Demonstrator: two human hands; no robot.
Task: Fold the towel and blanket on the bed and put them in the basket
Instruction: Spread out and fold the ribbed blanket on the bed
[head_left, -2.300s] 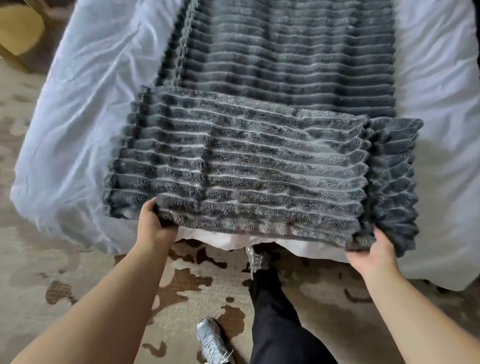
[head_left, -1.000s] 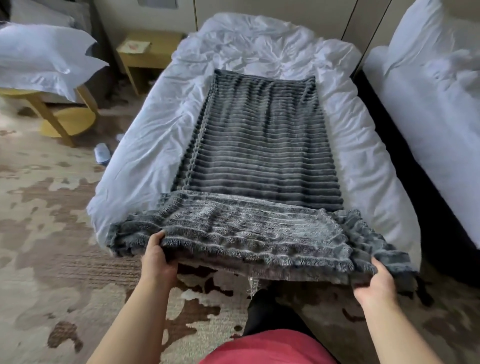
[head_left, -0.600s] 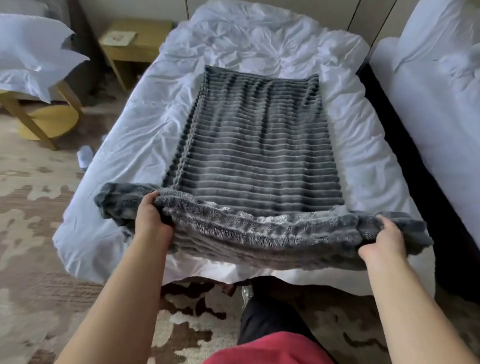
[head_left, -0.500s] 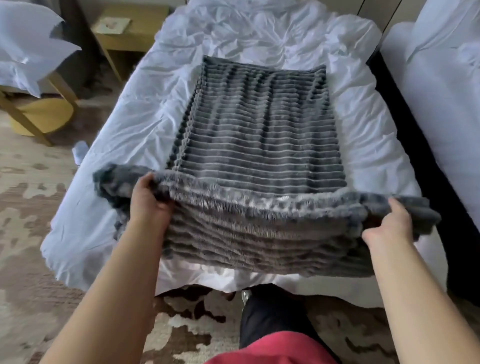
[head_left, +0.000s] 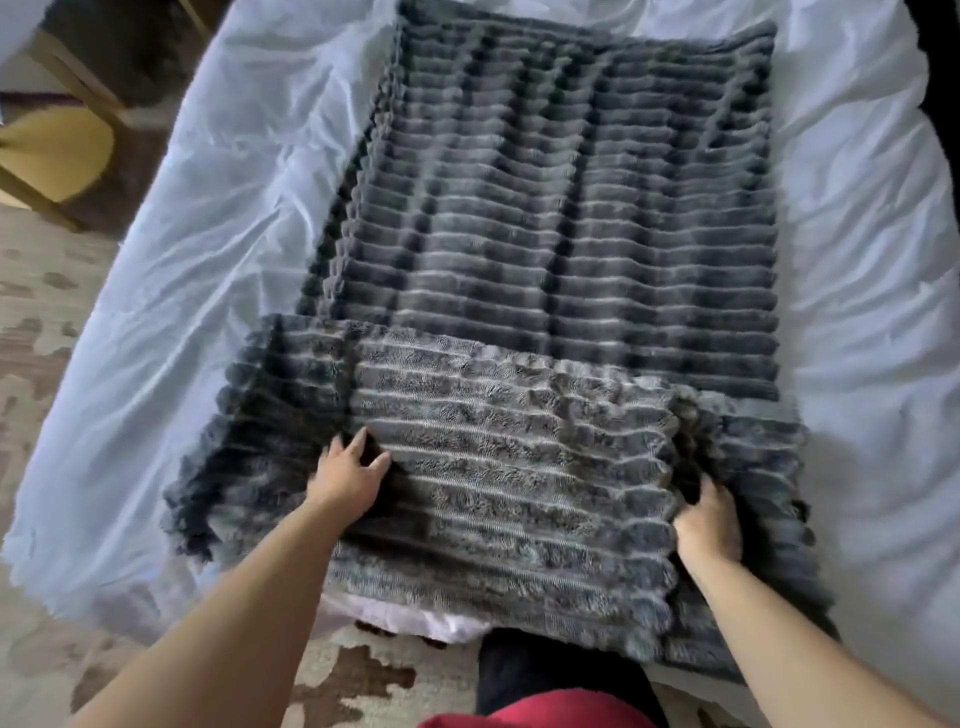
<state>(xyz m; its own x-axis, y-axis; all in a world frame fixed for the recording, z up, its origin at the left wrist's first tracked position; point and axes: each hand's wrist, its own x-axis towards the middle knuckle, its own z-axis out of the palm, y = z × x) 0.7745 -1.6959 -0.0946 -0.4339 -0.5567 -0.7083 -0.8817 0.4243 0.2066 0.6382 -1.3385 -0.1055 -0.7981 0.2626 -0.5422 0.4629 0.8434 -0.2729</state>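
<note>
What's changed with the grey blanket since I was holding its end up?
The blanket's near end, earlier held raised, has been carried forward and laid as a flap over the rest. The left hand has let go and rests spread on top; the right hand sits at the flap's right edge, fingers buried in the pile. The far part stays flat on the white bedding.

The dark grey ribbed plush blanket (head_left: 571, 234) lies lengthwise along the white-sheeted bed (head_left: 182, 260), its near end doubled over on top, overhanging the foot edge
</note>
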